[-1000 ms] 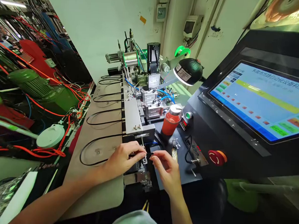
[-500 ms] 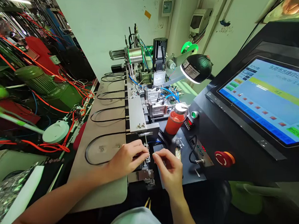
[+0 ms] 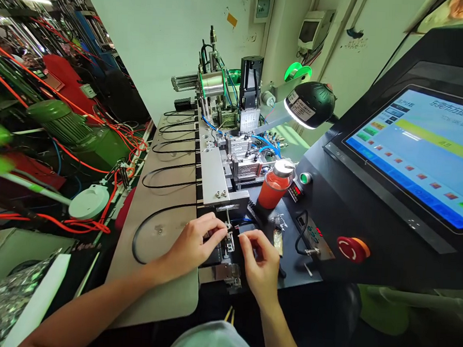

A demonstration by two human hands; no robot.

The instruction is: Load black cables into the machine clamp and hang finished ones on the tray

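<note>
My left hand [image 3: 195, 242] is pinched on the end of a thin black cable [image 3: 147, 222] that loops across the beige conveyor plate [image 3: 164, 201]. It holds that end at a small metal clamp fixture [image 3: 228, 238] at the near end of the machine. My right hand [image 3: 258, 258] is closed in a pinch just right of the fixture, fingertips at the cable tip. Both hands nearly touch over the fixture. Further black cable loops [image 3: 169, 176] lie in a row on the plate, their ends tucked under the long metal rail [image 3: 212, 175].
An orange bottle with a white cap [image 3: 274, 186] stands right of the rail. A green-black lamp [image 3: 310, 103] shines above. A large touchscreen [image 3: 422, 152] and red emergency button [image 3: 349, 248] are on the right console. Red wires, green motors and a white disc [image 3: 89, 201] crowd the left.
Both hands have stayed at the fixture, shifting slightly with small finger adjustments on the cable end. The view has drifted a little, moving the scene rightward.
</note>
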